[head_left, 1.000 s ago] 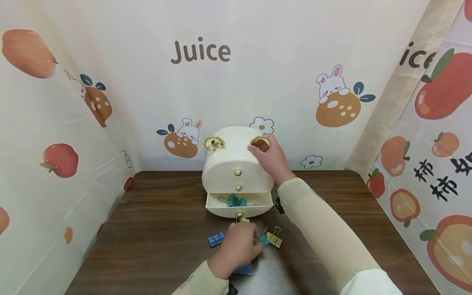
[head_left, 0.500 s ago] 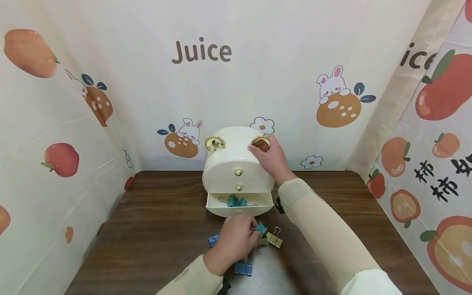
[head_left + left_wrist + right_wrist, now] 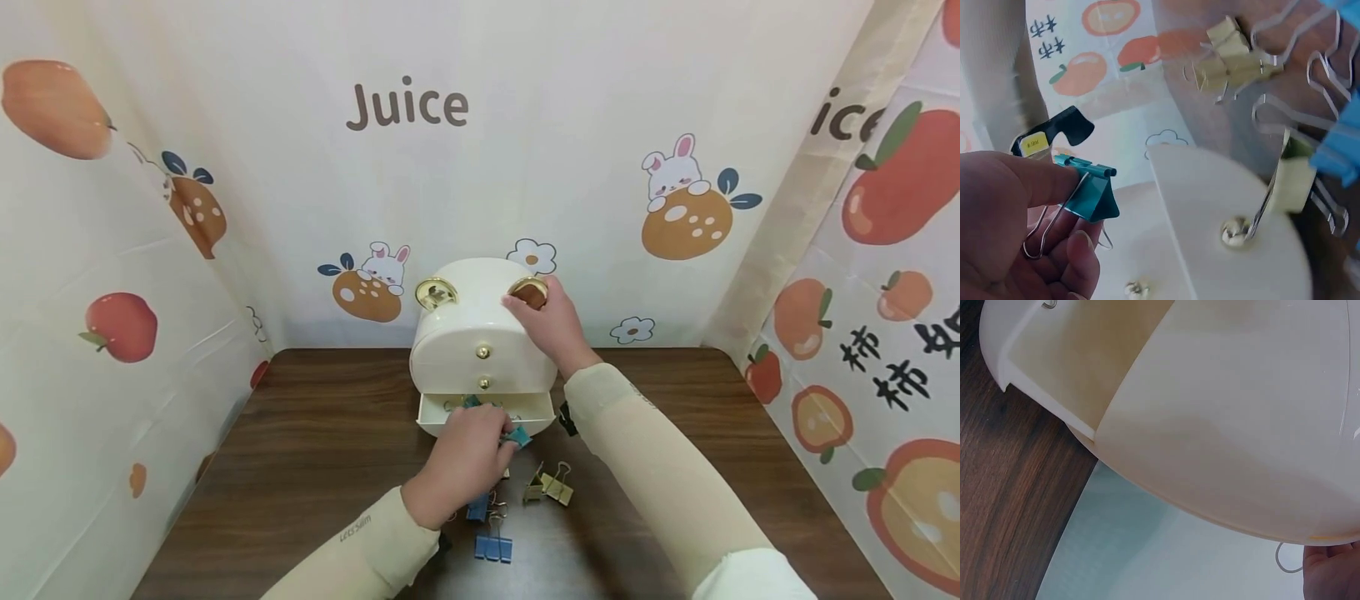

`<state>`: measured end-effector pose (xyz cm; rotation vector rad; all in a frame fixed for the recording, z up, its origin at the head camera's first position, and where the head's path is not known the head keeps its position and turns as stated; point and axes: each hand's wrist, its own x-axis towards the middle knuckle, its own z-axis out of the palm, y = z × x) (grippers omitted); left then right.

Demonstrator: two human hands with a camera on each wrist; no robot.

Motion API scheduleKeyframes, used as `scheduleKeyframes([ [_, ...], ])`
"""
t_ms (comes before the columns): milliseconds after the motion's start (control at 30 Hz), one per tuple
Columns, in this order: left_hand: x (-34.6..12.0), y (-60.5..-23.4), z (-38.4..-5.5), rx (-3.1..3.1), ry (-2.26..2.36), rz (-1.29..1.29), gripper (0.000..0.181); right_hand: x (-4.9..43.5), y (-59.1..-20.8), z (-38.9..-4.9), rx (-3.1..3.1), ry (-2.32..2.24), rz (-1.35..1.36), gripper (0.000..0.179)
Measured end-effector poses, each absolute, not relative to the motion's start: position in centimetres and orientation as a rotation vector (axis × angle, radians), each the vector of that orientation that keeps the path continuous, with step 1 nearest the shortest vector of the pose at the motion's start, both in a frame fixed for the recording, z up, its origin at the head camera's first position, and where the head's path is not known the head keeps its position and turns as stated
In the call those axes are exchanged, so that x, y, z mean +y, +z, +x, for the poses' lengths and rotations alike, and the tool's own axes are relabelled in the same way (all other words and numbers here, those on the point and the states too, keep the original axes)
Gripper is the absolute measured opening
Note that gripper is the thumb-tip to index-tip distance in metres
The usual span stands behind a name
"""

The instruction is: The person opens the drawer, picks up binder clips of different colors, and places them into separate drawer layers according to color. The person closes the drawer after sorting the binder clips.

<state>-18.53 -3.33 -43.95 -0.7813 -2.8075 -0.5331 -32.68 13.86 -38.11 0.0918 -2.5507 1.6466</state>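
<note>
A cream cabinet with gold knobs and two round gold-rimmed ears stands at the back of the table. Its bottom drawer is pulled out, with teal binder clips inside partly hidden by my left hand. That left hand pinches a teal binder clip between thumb and fingers, close over the drawer's front. In the head view the held clip overlaps the drawer's front edge. My right hand grips the cabinet's right ear; the right wrist view shows only a bit of that hand at the edge.
Gold binder clips lie on the dark wooden table in front of the cabinet, to the right. Blue binder clips lie nearer, partly below my left hand. A printed curtain hangs right behind the cabinet.
My left hand has lifted the teal binder clip off the table, away from the gold clips, and carried it up to the open drawer. The right hand stays on the ear.
</note>
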Motion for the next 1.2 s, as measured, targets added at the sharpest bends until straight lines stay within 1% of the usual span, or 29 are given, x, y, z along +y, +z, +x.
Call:
scheduleKeyframes([
  [267,-3.4,-42.5,-19.3,-2.763,-0.184,-0.925,0.017,13.7,-38.0,-32.9,-2.540,1.662,0.105,0.071],
  [433,-3.1,-41.5,-20.2,-2.667,0.002,-0.949,0.021,13.7,-38.0,-32.9,-2.536,1.661,0.113,0.071],
  [600,-2.9,-40.9,-21.4,-2.540,0.105,-0.943,0.013,13.9,-38.2,-32.9,-2.534,1.654,0.115,0.072],
  [667,-2.8,-40.9,-21.8,-2.511,0.138,-0.936,0.011,13.9,-38.3,-32.9,-2.534,1.649,0.121,0.072],
  [800,-2.6,-41.0,-22.4,-2.488,0.183,-0.925,0.014,13.9,-38.6,-32.9,-2.525,1.647,0.144,0.072],
  [933,-2.1,-41.3,-22.8,-2.477,0.210,-0.919,0.012,13.9,-38.6,-33.0,-2.507,1.654,0.159,0.071],
  [1200,-1.1,-42.6,-23.6,-2.387,0.315,-0.931,0.011,13.9,-38.4,-33.0,-2.486,1.644,0.180,0.067],
])
